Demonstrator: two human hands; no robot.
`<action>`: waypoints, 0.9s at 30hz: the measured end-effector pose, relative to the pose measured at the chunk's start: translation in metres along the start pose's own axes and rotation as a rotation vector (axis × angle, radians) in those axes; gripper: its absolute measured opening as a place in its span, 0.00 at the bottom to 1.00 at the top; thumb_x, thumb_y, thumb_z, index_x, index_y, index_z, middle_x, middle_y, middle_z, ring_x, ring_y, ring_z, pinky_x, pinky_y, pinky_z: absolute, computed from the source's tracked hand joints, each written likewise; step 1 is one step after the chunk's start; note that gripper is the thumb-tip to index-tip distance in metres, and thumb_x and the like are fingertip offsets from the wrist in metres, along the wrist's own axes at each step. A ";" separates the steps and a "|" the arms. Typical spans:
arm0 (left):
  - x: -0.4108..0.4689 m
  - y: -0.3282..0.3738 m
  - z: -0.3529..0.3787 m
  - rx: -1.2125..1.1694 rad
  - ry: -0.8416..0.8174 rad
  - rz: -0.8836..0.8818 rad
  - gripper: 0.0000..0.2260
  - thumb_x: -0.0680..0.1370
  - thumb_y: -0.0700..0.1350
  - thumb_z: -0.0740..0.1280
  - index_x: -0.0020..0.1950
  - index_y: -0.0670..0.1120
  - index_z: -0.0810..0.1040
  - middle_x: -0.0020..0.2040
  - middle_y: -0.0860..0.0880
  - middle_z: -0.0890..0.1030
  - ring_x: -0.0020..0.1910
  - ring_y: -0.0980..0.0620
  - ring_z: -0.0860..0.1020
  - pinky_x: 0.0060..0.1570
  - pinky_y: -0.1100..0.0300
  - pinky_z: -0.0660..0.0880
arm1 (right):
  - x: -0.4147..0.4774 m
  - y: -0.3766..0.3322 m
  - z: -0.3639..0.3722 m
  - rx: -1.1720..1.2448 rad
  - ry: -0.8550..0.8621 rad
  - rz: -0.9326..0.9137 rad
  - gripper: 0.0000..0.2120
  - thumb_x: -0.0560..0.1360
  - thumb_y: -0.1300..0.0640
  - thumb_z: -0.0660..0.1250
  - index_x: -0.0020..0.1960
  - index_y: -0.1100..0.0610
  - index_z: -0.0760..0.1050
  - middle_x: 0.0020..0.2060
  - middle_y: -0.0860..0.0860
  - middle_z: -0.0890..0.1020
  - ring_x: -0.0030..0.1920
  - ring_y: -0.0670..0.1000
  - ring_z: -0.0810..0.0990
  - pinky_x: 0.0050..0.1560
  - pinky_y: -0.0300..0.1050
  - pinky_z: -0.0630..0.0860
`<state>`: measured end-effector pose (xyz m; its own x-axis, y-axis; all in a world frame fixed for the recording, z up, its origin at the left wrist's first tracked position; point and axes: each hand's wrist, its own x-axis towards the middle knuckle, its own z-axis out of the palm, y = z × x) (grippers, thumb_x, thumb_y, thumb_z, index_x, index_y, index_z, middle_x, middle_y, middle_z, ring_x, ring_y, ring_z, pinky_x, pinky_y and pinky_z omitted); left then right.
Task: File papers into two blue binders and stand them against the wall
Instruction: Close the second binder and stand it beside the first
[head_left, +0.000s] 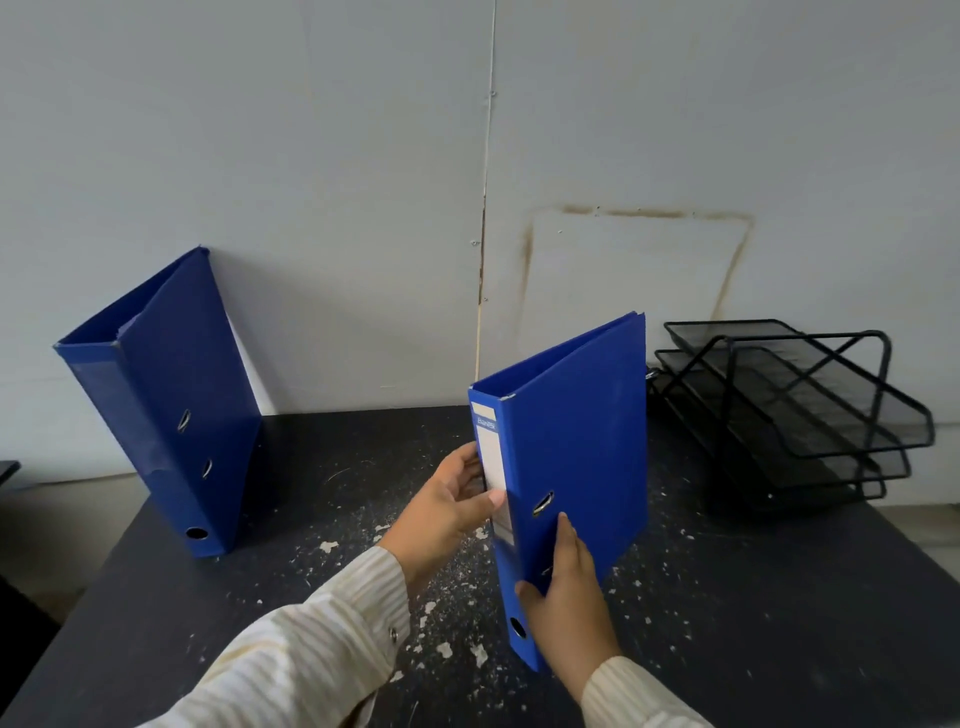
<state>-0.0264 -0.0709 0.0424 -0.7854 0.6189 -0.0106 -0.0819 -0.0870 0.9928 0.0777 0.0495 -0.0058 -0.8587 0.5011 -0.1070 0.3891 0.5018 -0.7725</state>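
We have one binder (166, 400) already standing against the wall (363, 182) at far left. Our left hand (447, 512) and right hand (566, 603) both clasp the second binder (571, 467) upright mid-desk; it is yet to reach the wall.

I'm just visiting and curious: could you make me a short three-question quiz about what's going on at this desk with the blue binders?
1. True or false: the binder at the wall is lying flat on the dark desk.
2. Which hand touches the white spine label of the held binder? A) left hand B) right hand C) neither
3. What stands at the right, beside the wall?

Key:
1. False; it stands upright, leaning on the wall.
2. A; the right hand grips lower down, on the cover.
3. A stack of black mesh trays.
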 end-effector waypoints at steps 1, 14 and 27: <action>-0.002 0.003 0.002 0.009 -0.007 0.012 0.21 0.78 0.36 0.65 0.65 0.57 0.70 0.61 0.54 0.79 0.61 0.54 0.78 0.61 0.51 0.76 | -0.003 -0.003 -0.002 0.011 0.014 -0.009 0.40 0.75 0.58 0.67 0.76 0.52 0.44 0.74 0.51 0.55 0.72 0.52 0.60 0.71 0.51 0.64; -0.016 0.047 0.032 0.047 -0.095 0.100 0.12 0.82 0.48 0.59 0.63 0.54 0.77 0.56 0.52 0.84 0.55 0.53 0.82 0.52 0.57 0.80 | -0.027 -0.040 -0.044 0.112 0.269 -0.239 0.39 0.73 0.56 0.69 0.74 0.43 0.48 0.67 0.46 0.64 0.56 0.37 0.64 0.53 0.34 0.65; -0.013 0.065 0.060 0.093 0.004 0.001 0.15 0.79 0.58 0.58 0.54 0.53 0.81 0.47 0.50 0.86 0.48 0.50 0.84 0.54 0.47 0.79 | -0.025 -0.053 -0.077 0.082 0.239 -0.428 0.41 0.74 0.59 0.67 0.68 0.29 0.44 0.75 0.48 0.58 0.73 0.48 0.61 0.64 0.41 0.65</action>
<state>0.0152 -0.0381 0.1138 -0.7879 0.6157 -0.0102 -0.0243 -0.0145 0.9996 0.1044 0.0642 0.0858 -0.8313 0.4149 0.3699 -0.0176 0.6454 -0.7636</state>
